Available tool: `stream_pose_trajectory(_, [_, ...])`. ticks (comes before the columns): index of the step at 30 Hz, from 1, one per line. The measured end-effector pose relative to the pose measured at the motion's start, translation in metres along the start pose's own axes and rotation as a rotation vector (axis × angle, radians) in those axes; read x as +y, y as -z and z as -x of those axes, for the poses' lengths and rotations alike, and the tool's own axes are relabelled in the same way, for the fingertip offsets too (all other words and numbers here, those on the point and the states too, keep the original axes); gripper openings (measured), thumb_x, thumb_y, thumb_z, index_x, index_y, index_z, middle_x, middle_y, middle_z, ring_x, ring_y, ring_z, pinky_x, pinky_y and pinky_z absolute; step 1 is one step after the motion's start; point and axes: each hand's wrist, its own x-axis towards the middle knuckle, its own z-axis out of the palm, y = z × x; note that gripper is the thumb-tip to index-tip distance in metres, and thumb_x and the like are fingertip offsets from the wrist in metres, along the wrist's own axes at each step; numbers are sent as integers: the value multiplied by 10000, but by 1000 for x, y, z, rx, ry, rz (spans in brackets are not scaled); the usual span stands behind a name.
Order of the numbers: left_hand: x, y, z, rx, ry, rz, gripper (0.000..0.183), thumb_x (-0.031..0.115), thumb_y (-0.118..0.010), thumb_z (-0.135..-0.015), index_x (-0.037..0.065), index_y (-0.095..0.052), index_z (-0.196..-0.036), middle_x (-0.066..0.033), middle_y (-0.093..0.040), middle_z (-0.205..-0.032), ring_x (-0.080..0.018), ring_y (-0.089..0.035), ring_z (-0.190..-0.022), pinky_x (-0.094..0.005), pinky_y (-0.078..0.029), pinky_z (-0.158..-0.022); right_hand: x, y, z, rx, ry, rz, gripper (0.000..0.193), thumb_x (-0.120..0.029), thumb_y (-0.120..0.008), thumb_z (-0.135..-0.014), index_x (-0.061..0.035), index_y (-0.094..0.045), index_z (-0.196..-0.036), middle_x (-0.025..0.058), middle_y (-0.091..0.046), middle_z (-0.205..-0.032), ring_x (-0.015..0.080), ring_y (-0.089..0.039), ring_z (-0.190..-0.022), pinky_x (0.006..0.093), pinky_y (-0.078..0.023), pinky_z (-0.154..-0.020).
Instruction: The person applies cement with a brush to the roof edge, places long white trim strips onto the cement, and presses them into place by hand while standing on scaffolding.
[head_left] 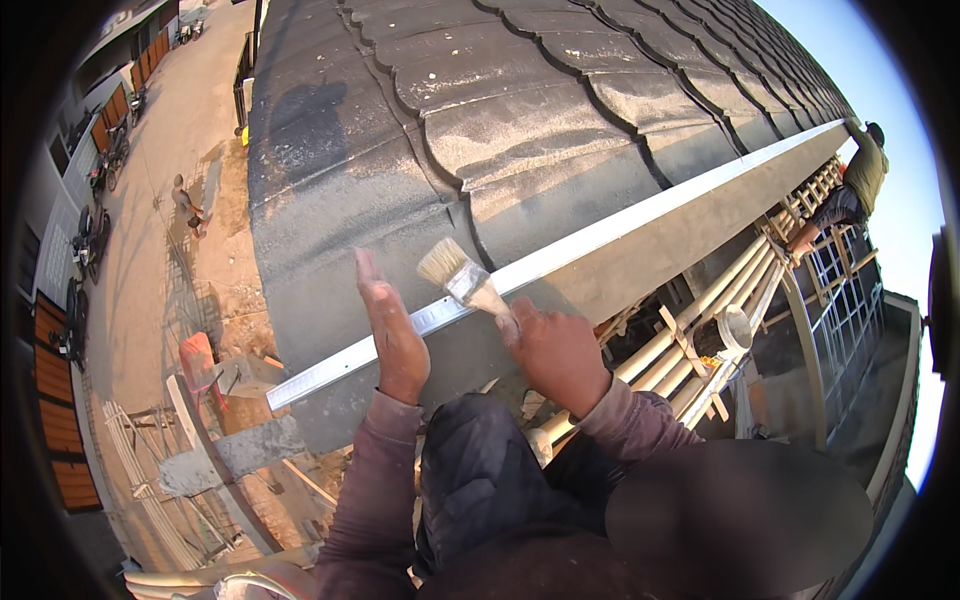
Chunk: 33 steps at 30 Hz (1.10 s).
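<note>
My right hand (562, 362) is closed round the handle of a paintbrush (462, 275) with pale bristles and a metal ferrule. The bristles point up and left, over the roof's lower edge. A long white straight bar (640, 218) runs along that edge, passing just beneath the brush. Beside the bar, my left hand (398, 345) is raised with its fingers stretched out and nothing in it; whether it touches the bar I cannot tell. Above the bar lie dark, wavy roof tiles (560, 140). Below it runs a smooth grey band (640, 270).
Bamboo scaffold poles (670, 370) run below the edge, with a white bucket (735, 328) by them. Another person (862, 185) is at the bar's far end. Down at left are a person (188, 207) on the ground, an orange-red shovel (198, 362) and parked motorcycles (92, 240).
</note>
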Motion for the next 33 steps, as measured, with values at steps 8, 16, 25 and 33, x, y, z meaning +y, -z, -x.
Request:
stream_pose_trajectory(8, [-2,2,-1,-56,-1,11,877,659,-242,-1054,44,-10,-1634,-166,-5,-1713,-272,25,-1588,-470,18,-1265,2,-8,1,100,-29,-44,277,-336,-576,-1018,-65,-582,-960,140,-597,-557,352,-624,-505,456,-486,-473])
stream_pose_trajectory(16, [0,2,0,-70,16,-4,877,666,-232,-1052,47,-20,-1636,-174,-17,-1711,-282,17,-1587,-482,15,-1261,4,-7,-1,251,34,-135,253,-322,-590,-1014,-72,-578,-980,118,-582,-545,343,-612,-486,457,-483,-465])
stream_pose_trajectory(25, [1,0,0,-69,2,-34,890,683,-227,-1042,52,-24,-1637,-170,-21,-1712,-284,16,-1587,-489,13,-1259,-1,8,-9,340,77,-298,223,-278,-602,-1014,-63,-561,-972,127,-575,-559,357,-600,-491,453,-468,-472])
stream_pose_trajectory(33, [1,0,1,-75,3,-37,915,705,-226,-1030,51,-22,-1636,-175,-23,-1711,-286,16,-1586,-499,16,-1258,3,1,-7,356,59,-222,238,-299,-602,-1011,-74,-567,-944,120,-566,-551,334,-594,-479,456,-464,-467])
